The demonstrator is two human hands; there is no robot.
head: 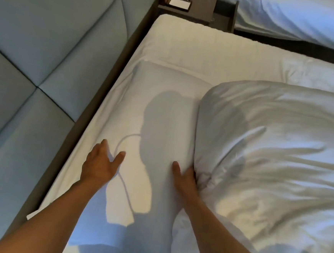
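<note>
Both forearms reach in from the bottom edge. L hand lies palm down on the white sheet, near the mattress edge on the headboard side. Its fingers are straight and spread wide w/ the thumb out, holding nothing, just pressing the cloth flat. R hand sits a bit further right, at the point where the sheet meets the duvet. One finger lies straight on the sheet; the rest are sunk into the duvet's bunched edge, so can't tell if they grip it or only push against it.

The sheet between the hands looks smooth, only faint creases toward the headboard side, and it runs flat up to the top of the mattress. So that part reads as approx done.

The duvet covers the right half of the bed, rumpled, its edge rolled back in a fat fold just beside the R hand. It's not yet pulled over the bare sheet or evened out. That's the bulk of what's left, prob. along w/ pillows, none in view.

Further off: padded grey-blue headboard along the left, a dark nightstand at the top, and a second bed w/ white bedding beyond.
</note>
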